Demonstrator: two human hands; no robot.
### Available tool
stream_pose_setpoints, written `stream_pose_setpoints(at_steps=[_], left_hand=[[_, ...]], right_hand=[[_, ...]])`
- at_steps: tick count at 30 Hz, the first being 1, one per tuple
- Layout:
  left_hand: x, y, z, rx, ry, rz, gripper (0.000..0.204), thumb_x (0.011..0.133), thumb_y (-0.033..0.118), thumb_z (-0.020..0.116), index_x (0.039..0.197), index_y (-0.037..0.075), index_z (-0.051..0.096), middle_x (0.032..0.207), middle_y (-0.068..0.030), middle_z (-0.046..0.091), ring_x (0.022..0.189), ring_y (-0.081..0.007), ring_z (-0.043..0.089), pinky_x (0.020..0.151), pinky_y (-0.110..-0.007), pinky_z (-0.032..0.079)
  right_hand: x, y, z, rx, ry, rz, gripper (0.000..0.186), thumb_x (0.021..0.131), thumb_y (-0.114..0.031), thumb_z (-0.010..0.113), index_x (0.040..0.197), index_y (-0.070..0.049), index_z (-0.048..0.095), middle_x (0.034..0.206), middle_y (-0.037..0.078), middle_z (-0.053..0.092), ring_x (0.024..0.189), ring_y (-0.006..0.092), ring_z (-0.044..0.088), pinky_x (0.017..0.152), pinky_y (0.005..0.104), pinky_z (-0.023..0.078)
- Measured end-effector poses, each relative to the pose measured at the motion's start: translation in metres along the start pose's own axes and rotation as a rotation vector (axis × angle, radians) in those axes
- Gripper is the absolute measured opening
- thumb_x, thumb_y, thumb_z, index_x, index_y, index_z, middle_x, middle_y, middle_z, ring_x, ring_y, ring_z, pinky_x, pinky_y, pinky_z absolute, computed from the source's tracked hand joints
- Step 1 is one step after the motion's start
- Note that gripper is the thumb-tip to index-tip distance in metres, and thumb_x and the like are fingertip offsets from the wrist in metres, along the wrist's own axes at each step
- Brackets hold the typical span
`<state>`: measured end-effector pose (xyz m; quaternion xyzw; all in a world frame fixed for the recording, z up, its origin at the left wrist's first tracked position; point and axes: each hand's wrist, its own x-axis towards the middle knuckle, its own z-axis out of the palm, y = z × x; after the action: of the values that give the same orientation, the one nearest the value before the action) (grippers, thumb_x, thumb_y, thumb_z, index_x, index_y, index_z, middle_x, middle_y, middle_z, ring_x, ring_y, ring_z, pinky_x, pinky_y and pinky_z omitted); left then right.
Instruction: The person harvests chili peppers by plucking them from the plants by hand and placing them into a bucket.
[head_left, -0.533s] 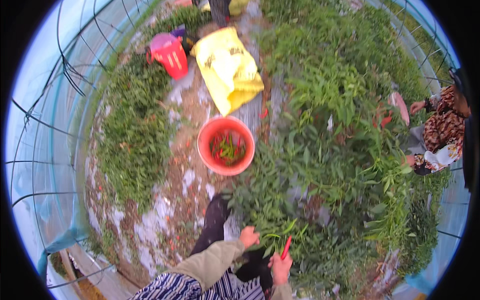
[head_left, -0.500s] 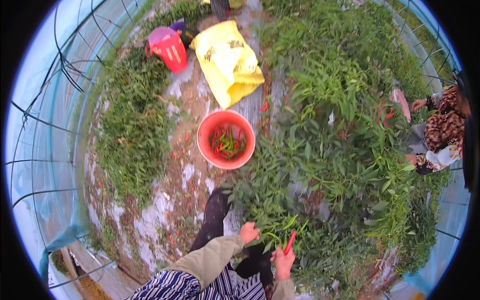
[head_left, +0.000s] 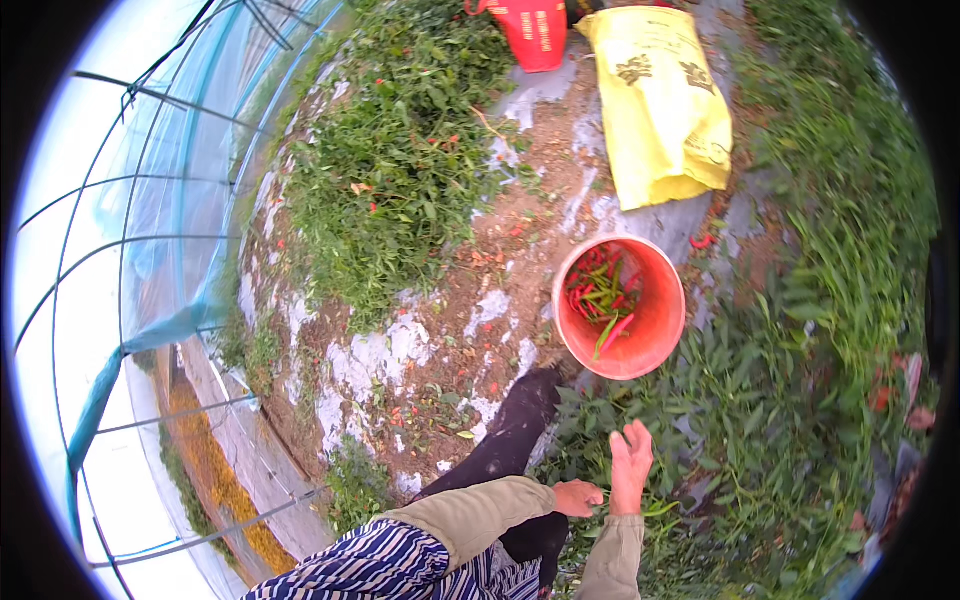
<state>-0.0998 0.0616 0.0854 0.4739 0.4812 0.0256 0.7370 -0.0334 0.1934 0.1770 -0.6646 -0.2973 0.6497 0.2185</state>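
Note:
A red-orange bucket [head_left: 662,318] stands on the ground ahead of my hands, holding red and green chili peppers [head_left: 600,295]. Among them, a red pepper [head_left: 618,331] and a long green one lean toward the near wall. My right hand [head_left: 630,466] is raised just short of the bucket, fingers apart and nothing in them. Beside its wrist, on the left, my left hand [head_left: 578,497] has its fingers curled together low over the pepper plants [head_left: 730,430]; what they hold, if anything, is hidden. A green pepper [head_left: 660,509] hangs among leaves near my right wrist.
Beyond the bucket lies a yellow sack [head_left: 655,110], with a red bucket [head_left: 536,35] to its left. Pulled-looking plants [head_left: 400,190] heap up at left. Torn plastic film [head_left: 380,355] covers the soil. Hoops and sheeting [head_left: 150,250] form the left wall. Another person's hand [head_left: 920,418] shows at right.
The red pepper has left my right hand, which moved forward toward the bucket and opened; a red pepper now lies against the bucket's near wall. The view has swung left.

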Motion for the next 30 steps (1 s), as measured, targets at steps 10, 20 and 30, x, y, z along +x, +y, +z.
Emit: stream_pose_setpoints(at_steps=[10, 20, 30], left_hand=[[-0.008, -0.002, -0.241, -0.03, 0.592, -0.266, 0.033, 0.074, 0.024, 0.065, 0.094, -0.002, 0.062, 0.086, -0.0255, 0.06, 0.086, -0.0409, 0.062, 0.074, -0.046, 0.051], [0.057, -0.025, -0.388, -0.192, 0.744, -0.362, 0.092, 0.076, 0.034, 0.071, 0.144, -0.006, 0.025, 0.14, -0.0315, 0.037, 0.133, -0.0404, 0.037, 0.111, -0.041, 0.032], [0.107, -0.052, -0.365, 0.103, 1.015, -0.383, 0.041, 0.078, 0.033, 0.066, 0.102, 0.001, 0.064, 0.093, -0.024, 0.068, 0.089, -0.0389, 0.066, 0.079, -0.046, 0.051]], right_hand=[[0.005, -0.004, 0.027, 0.029, 0.009, 0.3, 0.012, 0.09, -0.009, 0.061, 0.101, -0.003, 0.062, 0.096, 0.006, 0.068, 0.082, 0.0125, 0.065, 0.071, 0.0239, 0.046], [-0.003, -0.002, -0.002, 0.09, 0.083, 0.454, 0.012, 0.091, -0.016, 0.061, 0.099, -0.007, 0.062, 0.085, 0.006, 0.071, 0.07, 0.0145, 0.069, 0.055, 0.0192, 0.042], [0.044, 0.038, -0.062, 0.17, -0.023, 0.395, 0.018, 0.094, -0.018, 0.06, 0.106, -0.005, 0.062, 0.094, 0.008, 0.07, 0.08, 0.0154, 0.069, 0.062, 0.0209, 0.044]])
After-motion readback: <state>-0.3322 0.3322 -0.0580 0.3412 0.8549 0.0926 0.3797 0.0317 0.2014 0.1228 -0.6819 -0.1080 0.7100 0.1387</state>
